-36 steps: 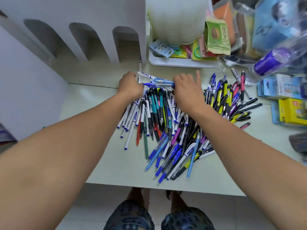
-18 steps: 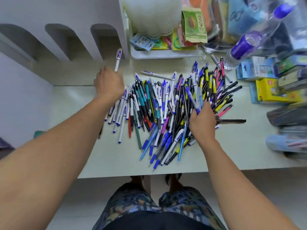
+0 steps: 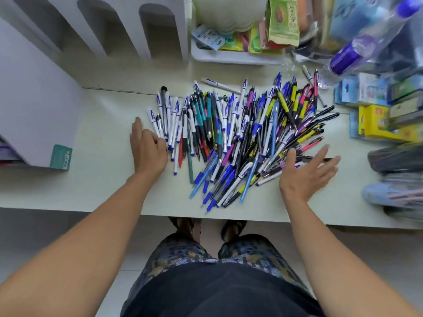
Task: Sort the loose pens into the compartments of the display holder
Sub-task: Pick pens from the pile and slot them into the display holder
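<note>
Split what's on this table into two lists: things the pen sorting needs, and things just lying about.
For the job: pile of loose pens; white display holder with arched compartments; left hand; right hand.

Lying about: water bottle; white tray of packets; yellow box.

Pale green table (image 3: 96, 179): one large heap of loose pens (image 3: 240, 138), mostly white-and-blue, teal, black, yellow and pink. Left hand (image 3: 147, 149) lies flat at the heap's left edge, fingers touching white pens. Right hand (image 3: 306, 170) spread open over the heap's right edge. White display holder (image 3: 128, 26) with arched compartments behind. Purple-labelled bottle (image 3: 357, 51) and yellow box (image 3: 377, 122) at right.
</note>
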`<act>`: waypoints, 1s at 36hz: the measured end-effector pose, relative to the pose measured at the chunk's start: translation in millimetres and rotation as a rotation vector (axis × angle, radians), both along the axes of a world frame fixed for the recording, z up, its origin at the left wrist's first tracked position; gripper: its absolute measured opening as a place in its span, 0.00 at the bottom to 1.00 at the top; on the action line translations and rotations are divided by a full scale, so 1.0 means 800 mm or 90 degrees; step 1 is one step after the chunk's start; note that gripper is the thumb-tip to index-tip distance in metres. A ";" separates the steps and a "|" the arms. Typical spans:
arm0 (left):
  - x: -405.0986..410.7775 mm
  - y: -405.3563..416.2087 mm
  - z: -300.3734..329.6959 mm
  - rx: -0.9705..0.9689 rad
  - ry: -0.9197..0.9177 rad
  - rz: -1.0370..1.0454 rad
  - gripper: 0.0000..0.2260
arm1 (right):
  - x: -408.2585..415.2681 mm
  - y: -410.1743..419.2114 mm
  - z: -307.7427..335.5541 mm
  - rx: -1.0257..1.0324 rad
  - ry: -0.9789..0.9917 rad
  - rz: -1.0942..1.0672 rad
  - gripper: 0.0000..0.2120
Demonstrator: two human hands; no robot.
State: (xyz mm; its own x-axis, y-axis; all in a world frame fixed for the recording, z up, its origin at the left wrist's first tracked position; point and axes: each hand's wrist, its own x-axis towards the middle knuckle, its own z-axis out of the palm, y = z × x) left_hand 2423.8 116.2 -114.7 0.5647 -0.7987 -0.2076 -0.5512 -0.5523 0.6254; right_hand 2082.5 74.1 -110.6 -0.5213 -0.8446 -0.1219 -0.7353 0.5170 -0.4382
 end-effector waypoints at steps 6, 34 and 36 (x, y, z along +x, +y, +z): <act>-0.051 -0.025 -0.006 -0.020 -0.046 -0.017 0.15 | 0.002 0.007 -0.018 0.013 -0.025 0.077 0.44; -0.054 -0.017 0.002 -0.079 0.070 -0.054 0.17 | 0.099 0.080 -0.033 -0.176 0.239 1.008 0.42; -0.053 -0.017 0.000 -0.084 0.064 -0.056 0.17 | 0.092 0.067 -0.032 -0.182 0.234 1.002 0.39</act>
